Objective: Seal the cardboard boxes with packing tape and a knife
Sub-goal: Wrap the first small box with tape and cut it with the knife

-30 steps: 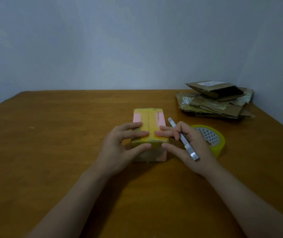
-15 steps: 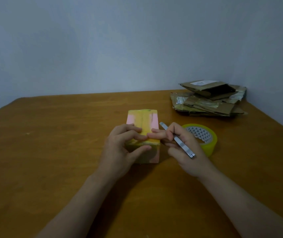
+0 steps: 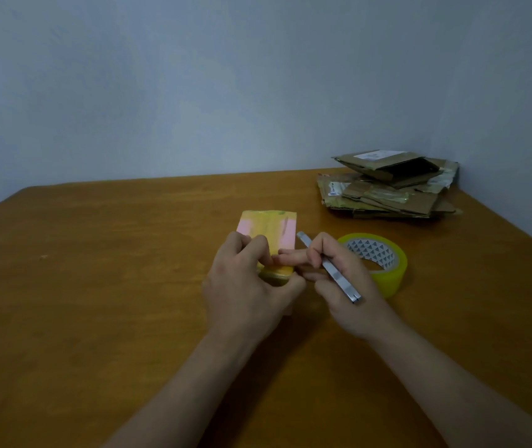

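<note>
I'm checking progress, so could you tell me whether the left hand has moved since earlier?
Yes, the left hand shifted right, over the box and toward the tape roll.

Open counter (image 3: 96, 302) left of box (image 3: 266, 226); tape roll (image 3: 391, 280) close on right, cardboard stack (image 3: 384, 198) in far-right corner

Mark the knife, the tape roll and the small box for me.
knife (image 3: 339, 279): head view, middle of metal handle.
tape roll (image 3: 390, 280): head view, yellow outer wall.
small box (image 3: 266, 226): head view, taped top face.
</note>
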